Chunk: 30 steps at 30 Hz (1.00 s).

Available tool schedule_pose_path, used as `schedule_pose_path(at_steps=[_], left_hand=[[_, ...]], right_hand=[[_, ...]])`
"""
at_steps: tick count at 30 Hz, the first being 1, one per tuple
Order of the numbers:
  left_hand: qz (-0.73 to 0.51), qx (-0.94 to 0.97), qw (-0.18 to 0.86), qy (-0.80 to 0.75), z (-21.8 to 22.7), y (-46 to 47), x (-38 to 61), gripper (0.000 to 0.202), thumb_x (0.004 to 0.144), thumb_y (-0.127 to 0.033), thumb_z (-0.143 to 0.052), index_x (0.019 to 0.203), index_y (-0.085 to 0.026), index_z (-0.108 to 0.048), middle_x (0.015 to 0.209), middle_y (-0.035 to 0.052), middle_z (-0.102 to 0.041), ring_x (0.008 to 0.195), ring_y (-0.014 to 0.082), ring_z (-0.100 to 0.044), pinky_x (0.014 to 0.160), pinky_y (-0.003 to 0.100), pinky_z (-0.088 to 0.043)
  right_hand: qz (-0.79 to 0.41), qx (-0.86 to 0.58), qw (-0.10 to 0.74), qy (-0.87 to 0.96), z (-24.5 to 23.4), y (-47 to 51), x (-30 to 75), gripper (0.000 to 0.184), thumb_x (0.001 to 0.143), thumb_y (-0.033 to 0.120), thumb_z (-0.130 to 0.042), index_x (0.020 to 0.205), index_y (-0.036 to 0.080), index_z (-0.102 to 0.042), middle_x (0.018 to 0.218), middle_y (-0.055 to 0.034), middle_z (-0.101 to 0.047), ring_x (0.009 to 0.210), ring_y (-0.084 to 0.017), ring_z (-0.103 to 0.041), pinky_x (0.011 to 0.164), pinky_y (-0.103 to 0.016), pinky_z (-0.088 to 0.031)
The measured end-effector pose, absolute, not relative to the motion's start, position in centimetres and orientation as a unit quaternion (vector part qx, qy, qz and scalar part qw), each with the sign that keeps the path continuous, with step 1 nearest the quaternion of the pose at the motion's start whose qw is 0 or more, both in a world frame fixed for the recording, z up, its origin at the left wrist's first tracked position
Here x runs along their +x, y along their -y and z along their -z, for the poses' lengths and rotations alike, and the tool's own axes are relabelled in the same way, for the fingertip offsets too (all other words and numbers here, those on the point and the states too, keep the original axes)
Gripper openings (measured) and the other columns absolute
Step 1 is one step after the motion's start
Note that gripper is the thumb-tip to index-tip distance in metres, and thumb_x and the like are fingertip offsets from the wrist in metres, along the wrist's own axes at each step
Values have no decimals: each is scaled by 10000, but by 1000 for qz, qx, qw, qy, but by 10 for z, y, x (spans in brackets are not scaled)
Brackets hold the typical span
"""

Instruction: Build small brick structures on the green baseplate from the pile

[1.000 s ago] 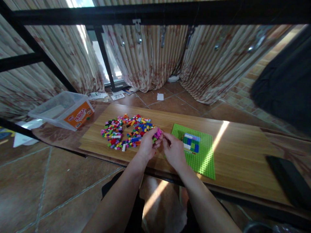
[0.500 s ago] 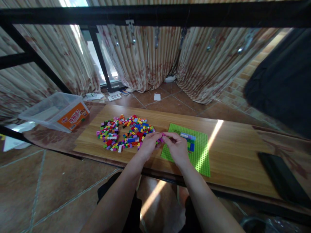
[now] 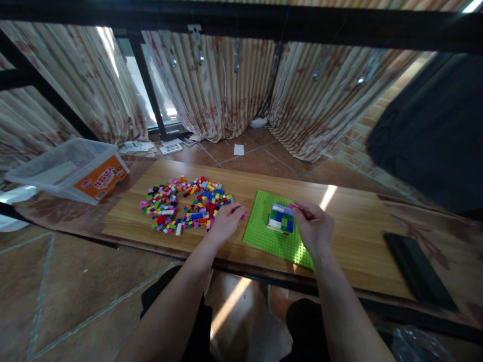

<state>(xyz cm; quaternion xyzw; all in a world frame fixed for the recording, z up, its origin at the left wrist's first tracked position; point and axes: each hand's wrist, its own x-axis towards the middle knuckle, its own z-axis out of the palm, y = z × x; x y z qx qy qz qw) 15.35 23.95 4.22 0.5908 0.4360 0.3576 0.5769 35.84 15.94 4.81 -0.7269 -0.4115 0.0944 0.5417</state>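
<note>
A green baseplate lies on the wooden board, with a small block of blue, green and white bricks built on it. My right hand is beside that block, on its right, fingers pinched on a small pink brick just above the block's corner. My left hand rests curled at the right edge of the loose pile of coloured bricks, holding some small pink pieces against the board.
A clear plastic tub with an orange label stands at the far left. A black flat object lies at the board's right end. Curtains, papers and tiled floor are beyond; a black metal frame crosses overhead.
My hands have parted. The right one has moved right, from beside the left hand to the brick block on the baseplate, carrying a pink brick. The left one stays by the pile.
</note>
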Motion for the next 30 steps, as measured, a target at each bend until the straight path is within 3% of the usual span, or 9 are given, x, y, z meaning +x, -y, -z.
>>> schedule_pose_path(at_steps=[8,17,30], left_hand=[[-355,616,558,-427,-37,-240,159,247,784,-314,-515,613,-171,-622,598,-8,-576,527,102,-445,520,226,-330],[-353,629,546,-426,-37,-240,161,262,796,-326,-513,605,-172,-604,579,-9,-567,529,107,-455,520,223,-336],[-344,645,528,-432,-36,-241,158,316,809,-368,-510,566,-179,-580,474,-32,-468,503,108,-425,517,230,-309]], right_hand=[[-44,-785,412,461,-55,-149,353,235,784,397,-589,814,215,-736,782,-32,-723,604,-160,-608,640,-301,-488],[-5,-779,331,533,-46,-154,339,196,815,361,-561,813,223,-700,830,-33,-717,697,-180,-633,653,-296,-452],[-34,-773,348,530,-46,-155,341,252,818,422,-548,797,225,-703,798,-31,-714,672,-174,-632,660,-294,-464]])
